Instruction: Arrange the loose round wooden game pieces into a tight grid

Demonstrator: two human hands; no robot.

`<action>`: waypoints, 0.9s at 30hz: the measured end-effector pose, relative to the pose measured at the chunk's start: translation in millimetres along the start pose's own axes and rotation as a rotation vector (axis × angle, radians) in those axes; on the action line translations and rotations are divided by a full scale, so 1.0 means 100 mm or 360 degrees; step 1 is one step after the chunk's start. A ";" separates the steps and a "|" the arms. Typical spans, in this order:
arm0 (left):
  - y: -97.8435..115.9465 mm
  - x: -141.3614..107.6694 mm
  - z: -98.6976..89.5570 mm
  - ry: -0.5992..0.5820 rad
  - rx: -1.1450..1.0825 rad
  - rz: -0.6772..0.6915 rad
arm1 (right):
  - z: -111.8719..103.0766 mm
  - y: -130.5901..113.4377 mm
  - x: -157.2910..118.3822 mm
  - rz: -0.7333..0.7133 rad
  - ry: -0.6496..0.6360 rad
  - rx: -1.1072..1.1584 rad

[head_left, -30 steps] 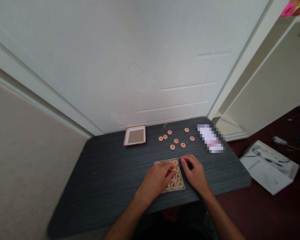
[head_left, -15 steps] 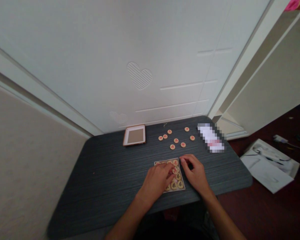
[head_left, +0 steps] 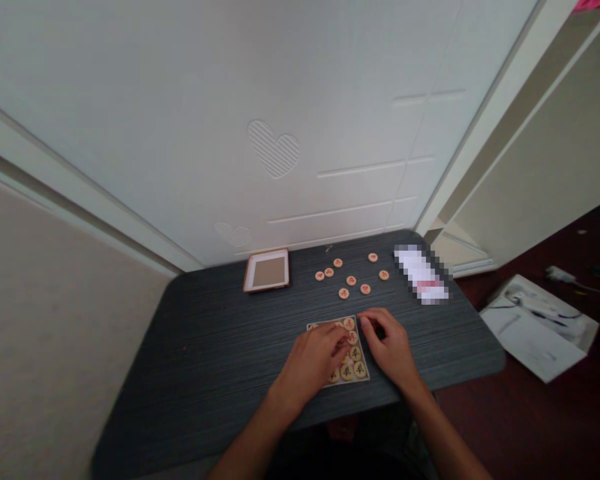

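Note:
A shallow square box point(head_left: 369, 378) near the table's front edge holds round wooden pieces, some with red characters and some with black. My left hand point(head_left: 315, 357) lies over the box's left part with its fingers curled down at the pieces; whatever is beneath the fingertips is hidden. Against the box's top right corner rests my right hand point(head_left: 387, 340), thumb and index finger brought together at the rim. Whether anything small sits in that pinch cannot be made out. Several red-marked pieces point(head_left: 351, 281) lie loose on the table beyond the box.
The dark table point(head_left: 220, 373) stands against a white panel with embossed hearts. A box lid point(head_left: 269, 272) lies at the back, left of the loose pieces. At the right is a blurred white packet point(head_left: 420, 273). An open white box point(head_left: 540, 327) is on the floor.
The left hand's fingertips have shifted very slightly over the pieces. My right hand stays at the box corner. The whole view has moved a little.

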State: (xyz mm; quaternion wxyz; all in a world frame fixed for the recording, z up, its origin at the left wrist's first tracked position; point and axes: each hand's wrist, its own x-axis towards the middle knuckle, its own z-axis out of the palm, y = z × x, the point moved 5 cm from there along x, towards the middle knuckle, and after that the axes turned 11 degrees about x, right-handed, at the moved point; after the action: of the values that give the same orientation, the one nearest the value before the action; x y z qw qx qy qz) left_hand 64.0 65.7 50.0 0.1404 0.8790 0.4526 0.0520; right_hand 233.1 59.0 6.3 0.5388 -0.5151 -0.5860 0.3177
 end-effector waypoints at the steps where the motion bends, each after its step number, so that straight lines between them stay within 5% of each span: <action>1: -0.03 0.00 -0.03 0.0005 0.0000 -0.0006 | 0.00 0.00 0.00 0.0000 0.0001 0.0000; 9: -0.58 0.33 -0.44 0.0220 0.0076 -0.0195 | 0.00 -0.02 0.00 0.0004 -0.0002 -0.0013; 12: -0.64 0.53 -0.50 0.0268 0.0110 -0.0140 | -0.01 -0.02 0.00 0.0005 0.0002 -0.0006; 17: -0.48 0.90 -0.39 0.0188 0.0171 0.0029 | 0.00 -0.03 0.00 0.0001 -0.0007 0.0016; 27: -0.39 1.39 -0.10 0.0014 0.0171 -0.0004 | 0.11 -0.08 -0.04 -0.0088 -0.0273 -0.0051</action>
State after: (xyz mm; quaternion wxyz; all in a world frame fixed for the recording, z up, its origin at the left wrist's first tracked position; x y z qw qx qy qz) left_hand 112.1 201.6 42.6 0.0910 0.8845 0.4566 0.0313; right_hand 219.6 55.2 10.3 0.4870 -0.4781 -0.6491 0.3361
